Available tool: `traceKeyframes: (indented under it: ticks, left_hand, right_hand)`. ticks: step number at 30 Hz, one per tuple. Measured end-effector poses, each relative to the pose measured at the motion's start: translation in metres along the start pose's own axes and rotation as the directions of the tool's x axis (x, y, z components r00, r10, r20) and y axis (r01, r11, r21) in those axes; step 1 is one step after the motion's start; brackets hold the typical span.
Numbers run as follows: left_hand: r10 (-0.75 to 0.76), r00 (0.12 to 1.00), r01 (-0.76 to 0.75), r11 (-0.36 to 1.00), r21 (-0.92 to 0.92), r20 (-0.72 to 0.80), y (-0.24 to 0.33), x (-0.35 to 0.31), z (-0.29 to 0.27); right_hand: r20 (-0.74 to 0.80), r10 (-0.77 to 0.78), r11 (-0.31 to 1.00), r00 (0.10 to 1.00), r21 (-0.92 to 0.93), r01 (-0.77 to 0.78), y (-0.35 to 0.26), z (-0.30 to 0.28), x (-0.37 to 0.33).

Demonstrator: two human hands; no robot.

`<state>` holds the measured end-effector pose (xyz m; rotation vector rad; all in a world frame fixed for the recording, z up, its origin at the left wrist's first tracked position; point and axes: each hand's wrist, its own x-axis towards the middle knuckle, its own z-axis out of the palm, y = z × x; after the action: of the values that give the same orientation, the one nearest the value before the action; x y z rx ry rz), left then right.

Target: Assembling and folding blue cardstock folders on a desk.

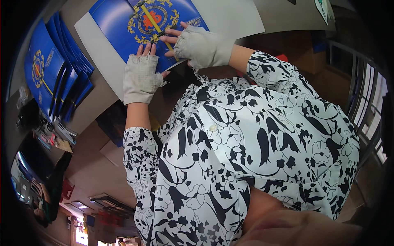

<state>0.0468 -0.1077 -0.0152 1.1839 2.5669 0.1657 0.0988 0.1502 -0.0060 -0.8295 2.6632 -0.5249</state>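
A glossy blue printed panel (113, 22) with gold ornaments and a red emblem lies on a white sheet (96, 49) in front of me. A narrow yellow strip (151, 18) with dark marks along it runs across the emblem. My left hand (141, 76), in a pale fingerless glove, rests its outstretched fingertips on the panel's near edge. Gloved the same way, my right hand (201, 46) lies over the panel's right part, fingers spread and touching beside the strip. Neither hand grasps anything that I can see.
At the left, several matching blue printed pieces (67, 57) with black edges or cords lie fanned on the grey table (100, 100). Small clutter (53, 133) sits past them. Another person (47, 201) is at the lower left. Metal bars (363, 90) stand at the right.
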Motion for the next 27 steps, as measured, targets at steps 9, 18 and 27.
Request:
traceKeyframes:
  ticks: [9,18,27]
  left_hand:
    - [-0.001,1.0,0.001,1.0,-0.007,-0.017,-0.001,0.0,0.003]
    - [-0.013,1.0,0.013,1.0,-0.004,-0.01,0.0,-0.001,0.002]
    - [-0.009,1.0,0.01,1.0,0.016,-0.011,0.002,-0.001,0.001]
  right_hand:
    - [0.061,-0.007,1.0,0.998,0.024,0.006,-0.006,0.0,0.016]
    - [-0.047,-0.002,0.996,0.999,0.091,0.006,-0.001,0.011,0.016]
    - [-0.091,0.037,0.988,0.995,0.15,-0.023,-0.001,0.015,0.015]
